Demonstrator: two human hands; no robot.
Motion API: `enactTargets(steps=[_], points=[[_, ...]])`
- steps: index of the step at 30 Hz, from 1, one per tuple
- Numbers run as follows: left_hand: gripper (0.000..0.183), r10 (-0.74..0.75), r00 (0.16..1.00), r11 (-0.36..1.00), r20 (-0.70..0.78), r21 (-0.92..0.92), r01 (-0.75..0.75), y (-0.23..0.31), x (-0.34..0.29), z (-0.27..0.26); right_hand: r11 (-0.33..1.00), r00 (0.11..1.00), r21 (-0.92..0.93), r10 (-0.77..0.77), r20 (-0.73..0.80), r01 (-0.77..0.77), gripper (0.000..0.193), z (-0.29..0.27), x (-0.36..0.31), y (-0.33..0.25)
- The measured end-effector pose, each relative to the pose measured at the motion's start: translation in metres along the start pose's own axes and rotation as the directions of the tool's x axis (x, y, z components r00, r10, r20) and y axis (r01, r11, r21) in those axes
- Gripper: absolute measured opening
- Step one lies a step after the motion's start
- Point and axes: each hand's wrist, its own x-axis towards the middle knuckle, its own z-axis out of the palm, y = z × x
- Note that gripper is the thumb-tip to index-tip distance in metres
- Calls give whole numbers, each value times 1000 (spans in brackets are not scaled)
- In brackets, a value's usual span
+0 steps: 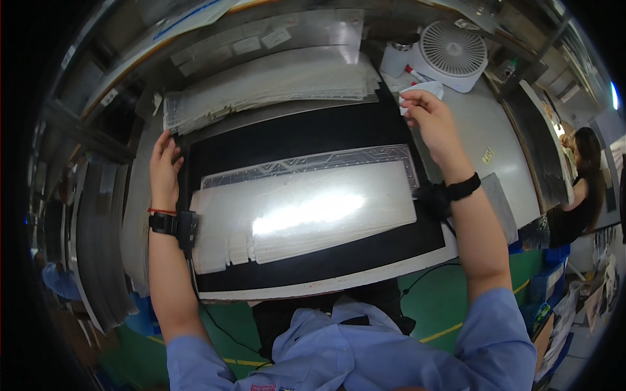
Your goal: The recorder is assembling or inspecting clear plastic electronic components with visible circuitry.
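My left hand (pixel 165 163) is at the left edge of the black mat (pixel 293 133), its fingers loosely extended and holding nothing I can see. Its fingertips are close to the left end of a far stack of translucent sheets (pixel 274 81). Over on the right, my right hand (pixel 430 118) is raised with loosely bent fingers, in front of a crumpled white cloth (pixel 427 88); no grip on the cloth is visible. Between my forearms, a pile of shiny pale sheets (pixel 313 215) lies fanned on the mat. It partly covers a clear sheet with printed line patterns (pixel 319 163).
A white fan (pixel 453 55) and a pale container (pixel 395 60) stand at the back right, beside a red marker (pixel 413 72). Stacked sheets (pixel 98 241) line the left side. Beyond another stack (pixel 541 150) on the right, a person (pixel 580 182) sits.
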Motion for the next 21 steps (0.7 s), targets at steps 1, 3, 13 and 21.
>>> enactTargets(steps=[1,3,13,21], points=[[41,-18,1000,1000,5,0,18,-1,0,2,1000,1000,-16,-13,-15,12,22,4,2,-6],[43,-47,999,997,15,-53,48,-2,1,5,989,994,-103,-106,13,107,23,8,13,-13],[43,-43,999,997,30,-69,45,-4,3,-2,544,906,-742,-370,207,392,37,44,119,27],[44,-46,996,997,74,-51,50,-4,2,-4,404,924,-843,-289,250,355,34,52,110,3]])
